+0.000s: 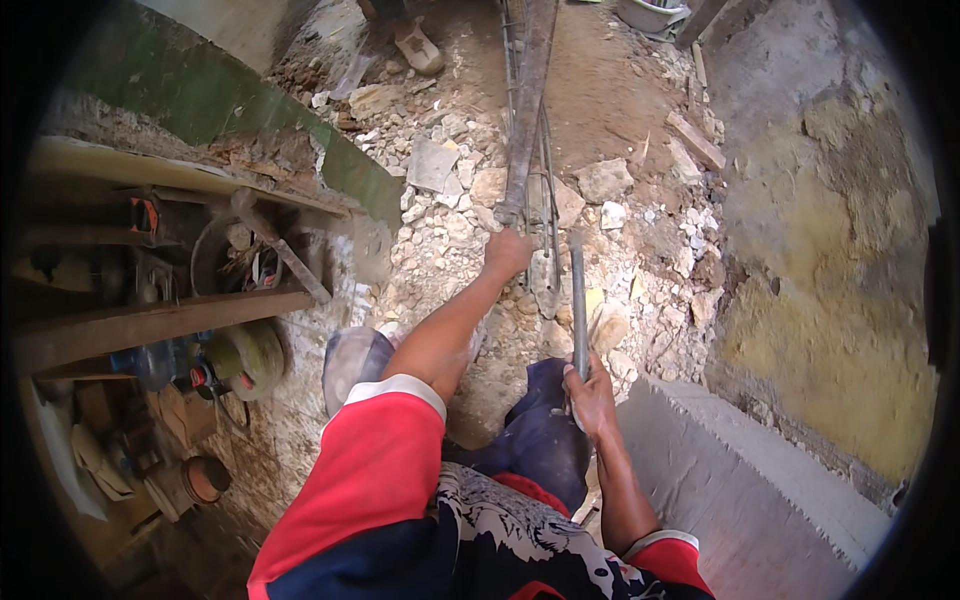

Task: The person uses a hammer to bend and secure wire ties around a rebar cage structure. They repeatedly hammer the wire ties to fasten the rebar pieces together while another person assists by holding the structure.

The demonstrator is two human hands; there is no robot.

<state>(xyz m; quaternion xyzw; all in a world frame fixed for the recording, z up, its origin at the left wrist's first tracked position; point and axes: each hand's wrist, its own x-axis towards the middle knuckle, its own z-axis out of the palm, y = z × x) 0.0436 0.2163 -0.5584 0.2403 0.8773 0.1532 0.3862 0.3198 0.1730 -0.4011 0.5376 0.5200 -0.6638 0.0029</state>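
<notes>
The near end of a long brown bar (527, 110), stretched out over rubble (440, 240) beside thin metal rods (552, 205), is met by the left hand (510, 252); its fingers seem closed around that end, though the grip is partly hidden. A grey pipe (579, 310) is gripped by the fingers of the right hand (592, 398), its far end pointed away from the body. The step in hand is judged to be steadying the bar; for the next move, a firm left hold and well-controlled pipe are called for.
</notes>
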